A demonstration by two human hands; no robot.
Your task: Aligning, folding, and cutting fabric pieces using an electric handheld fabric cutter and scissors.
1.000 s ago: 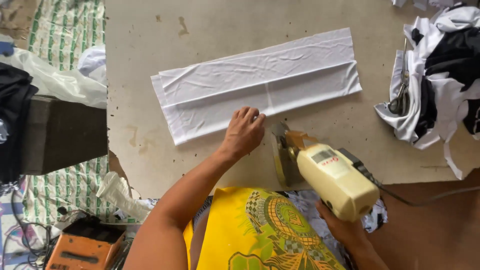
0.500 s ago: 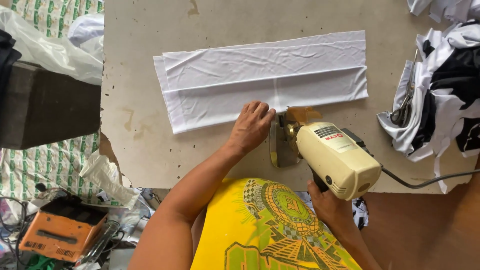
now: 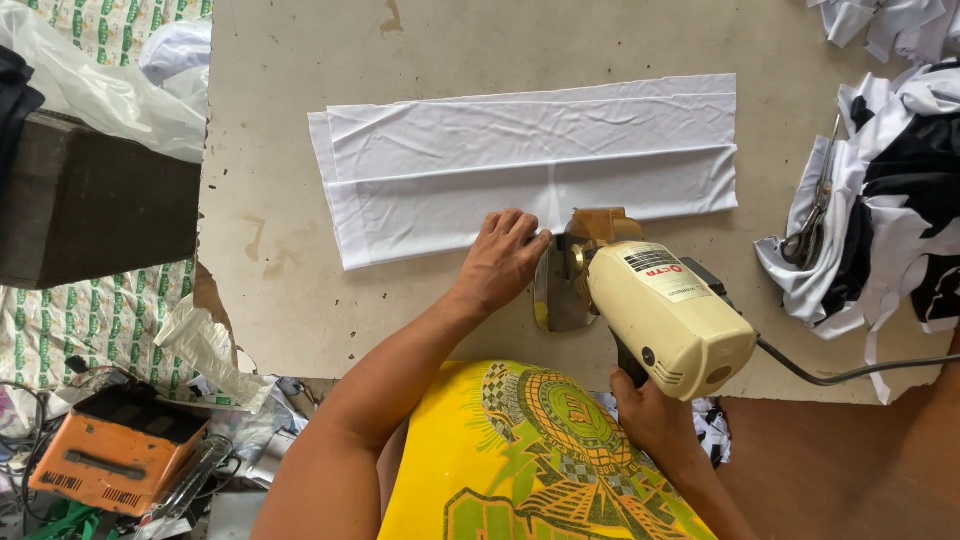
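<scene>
Forward since before, my cream cutter (image 3: 668,318) reaches the wrinkled white cloth (image 3: 530,165); right grip (image 3: 650,415) wraps its handle, left hand (image 3: 500,260) flat, pressing cloth.

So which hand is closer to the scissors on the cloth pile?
The right hand. It grips the cream cutting machine's handle at the table's near edge, on the side toward the scissors. The left hand presses the white cloth strip farther away.
</scene>
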